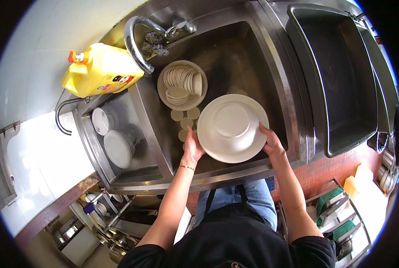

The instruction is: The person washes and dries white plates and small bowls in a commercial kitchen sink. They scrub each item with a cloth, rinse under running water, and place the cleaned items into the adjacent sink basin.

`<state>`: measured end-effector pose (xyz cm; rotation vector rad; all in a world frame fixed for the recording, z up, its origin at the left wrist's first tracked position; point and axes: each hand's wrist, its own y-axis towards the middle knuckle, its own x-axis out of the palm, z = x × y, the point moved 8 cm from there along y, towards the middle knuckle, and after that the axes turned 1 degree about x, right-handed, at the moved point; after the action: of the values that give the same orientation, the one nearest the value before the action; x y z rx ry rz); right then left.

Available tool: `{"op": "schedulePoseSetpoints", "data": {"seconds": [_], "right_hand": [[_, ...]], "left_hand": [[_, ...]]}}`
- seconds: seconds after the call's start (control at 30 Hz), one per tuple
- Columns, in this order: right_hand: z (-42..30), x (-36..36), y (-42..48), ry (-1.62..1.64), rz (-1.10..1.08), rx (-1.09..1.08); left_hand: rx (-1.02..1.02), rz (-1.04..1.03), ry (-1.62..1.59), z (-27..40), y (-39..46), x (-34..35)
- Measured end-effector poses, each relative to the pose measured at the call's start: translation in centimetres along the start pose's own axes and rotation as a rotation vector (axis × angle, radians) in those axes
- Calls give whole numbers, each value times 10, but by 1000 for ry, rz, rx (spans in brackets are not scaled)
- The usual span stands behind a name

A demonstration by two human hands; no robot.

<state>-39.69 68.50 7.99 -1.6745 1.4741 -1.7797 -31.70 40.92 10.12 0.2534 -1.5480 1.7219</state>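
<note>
Between my two hands is a large white round dish [233, 129], with a raised inner ring, held over the steel sink basin [269, 73]. My left hand [193, 145] grips its left rim, and my right hand [271, 139] grips its right rim, thumb on top. Behind and to the left, a round bowl [166, 100] in the basin holds a curved row of small white dishes [179, 78]. Several small pale discs [186, 123] lie on the basin floor between that bowl and my left hand. Part of another pale round thing shows behind the large dish.
A chrome faucet [134, 43] arches beside a yellow pump bottle [102, 72] and dark scouring pads [153, 44]. White dishes [117, 149] sit in the smaller left basin. Deep black tubs [320, 87] stand at the right.
</note>
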Motion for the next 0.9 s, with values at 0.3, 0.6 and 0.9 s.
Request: {"op": "schedulePoseSetpoints", "data": {"seconds": [0.3, 0.6, 0.9], "right_hand": [[-47, 36, 41, -844, -35, 120], [-54, 52, 84, -2195, 580, -827], [47, 34, 93, -768, -44, 163]], "left_hand": [[432, 186, 382, 62, -64, 22], [654, 365, 602, 96, -117, 24], [645, 370, 556, 82, -117, 25]]}}
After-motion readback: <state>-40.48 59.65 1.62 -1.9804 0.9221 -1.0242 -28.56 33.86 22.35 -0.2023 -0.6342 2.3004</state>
